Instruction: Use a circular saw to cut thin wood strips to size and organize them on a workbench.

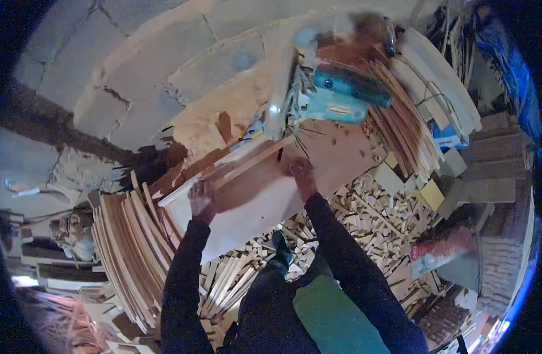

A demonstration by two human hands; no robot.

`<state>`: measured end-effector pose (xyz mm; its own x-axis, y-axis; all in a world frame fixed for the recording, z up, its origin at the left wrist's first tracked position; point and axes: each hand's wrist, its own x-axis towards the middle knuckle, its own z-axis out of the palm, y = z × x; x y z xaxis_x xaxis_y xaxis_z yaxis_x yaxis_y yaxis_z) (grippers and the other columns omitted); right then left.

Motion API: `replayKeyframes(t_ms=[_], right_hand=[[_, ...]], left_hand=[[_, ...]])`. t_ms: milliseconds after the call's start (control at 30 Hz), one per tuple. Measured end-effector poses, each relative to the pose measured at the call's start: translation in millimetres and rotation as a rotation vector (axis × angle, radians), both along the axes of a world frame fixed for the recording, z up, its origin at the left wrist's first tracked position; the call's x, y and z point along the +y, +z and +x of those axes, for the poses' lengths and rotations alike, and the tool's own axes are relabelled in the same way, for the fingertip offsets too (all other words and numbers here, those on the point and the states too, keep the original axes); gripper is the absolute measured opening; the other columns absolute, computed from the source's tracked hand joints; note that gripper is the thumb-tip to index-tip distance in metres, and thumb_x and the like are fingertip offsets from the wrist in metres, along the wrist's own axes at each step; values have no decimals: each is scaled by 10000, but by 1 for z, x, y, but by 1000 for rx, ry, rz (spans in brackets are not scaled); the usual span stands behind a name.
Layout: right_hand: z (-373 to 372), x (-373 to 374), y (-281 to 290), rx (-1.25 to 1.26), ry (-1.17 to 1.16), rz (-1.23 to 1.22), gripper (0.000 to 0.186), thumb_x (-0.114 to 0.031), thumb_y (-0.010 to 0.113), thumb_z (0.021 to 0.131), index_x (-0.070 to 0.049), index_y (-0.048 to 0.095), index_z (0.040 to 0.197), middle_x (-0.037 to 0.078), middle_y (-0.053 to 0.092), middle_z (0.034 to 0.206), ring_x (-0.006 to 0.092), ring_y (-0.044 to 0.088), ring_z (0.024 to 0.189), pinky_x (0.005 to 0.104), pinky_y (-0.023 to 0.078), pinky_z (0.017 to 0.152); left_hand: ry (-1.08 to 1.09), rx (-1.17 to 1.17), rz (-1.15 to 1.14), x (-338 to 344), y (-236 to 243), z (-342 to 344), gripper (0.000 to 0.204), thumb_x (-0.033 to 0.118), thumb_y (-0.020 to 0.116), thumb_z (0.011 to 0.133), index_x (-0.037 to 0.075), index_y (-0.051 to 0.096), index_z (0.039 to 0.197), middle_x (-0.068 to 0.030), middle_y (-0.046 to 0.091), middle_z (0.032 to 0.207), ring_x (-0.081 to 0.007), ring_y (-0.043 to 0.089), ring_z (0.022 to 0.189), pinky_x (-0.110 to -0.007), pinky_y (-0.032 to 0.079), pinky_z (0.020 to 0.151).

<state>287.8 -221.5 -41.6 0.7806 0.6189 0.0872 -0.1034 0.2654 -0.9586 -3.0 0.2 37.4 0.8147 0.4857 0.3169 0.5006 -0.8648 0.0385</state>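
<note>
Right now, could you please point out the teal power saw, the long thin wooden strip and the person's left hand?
teal power saw (336,100): head view, on its teal body.
long thin wooden strip (256,160): head view, mid-length.
left hand (201,197): head view, back of the hand.

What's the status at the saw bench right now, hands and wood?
Left hand and right hand both pressing a wooden strip on the bench. Teal power saw just ahead. Strip stacks either side.
</note>
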Motion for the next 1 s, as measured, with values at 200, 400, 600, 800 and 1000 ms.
replayKeyframes(t_ms=[200, 400, 600, 800, 1000], right_hand=[[47, -1, 22, -190, -97, -255, 523, -165, 653, 973, -87, 433, 1441, 57, 594, 1233, 237, 628, 1084, 415, 518, 971], [78, 45, -4, -953, -173, -386, 788, -96, 714, 919, -126, 301, 1589, 16, 590, 1260, 157, 612, 1046, 370, 539, 931], [99, 50, -29, -696, 127, -423, 617, -60, 641, 937, -96, 347, 1479, 119, 581, 1295, 258, 589, 1145, 421, 514, 1018], [100, 58, -13, -442, 77, -332, 692, 56, 576, 928, -50, 331, 1566, 63, 556, 1415, 174, 575, 1236, 338, 440, 1112], [110, 73, -26, -791, -86, -269, 412, -93, 589, 946, -20, 499, 1341, 194, 648, 1047, 385, 647, 949, 489, 535, 870]], left_hand=[[0, 46, 60, 11, -13, 4, 427, 219, 622, 940, 43, 567, 1326, -287, 534, 1365, -524, 516, 1229, -623, 432, 1023], [178, -179, -280, -7, 5, 22, 296, 193, 596, 941, 42, 581, 1195, -278, 525, 1233, -480, 523, 1138, -610, 450, 923], [136, -260, -291, -10, 12, 31, 276, 169, 629, 897, 47, 594, 1142, -239, 531, 1200, -459, 525, 1128, -594, 454, 919], [213, -138, -102, -7, -4, 26, 317, 185, 650, 899, 54, 598, 1183, -217, 533, 1237, -442, 512, 1168, -579, 446, 954], [225, 4, 141, -1, -19, 17, 451, 297, 638, 945, 42, 548, 1305, -247, 503, 1297, -467, 479, 1213, -588, 412, 1005]])
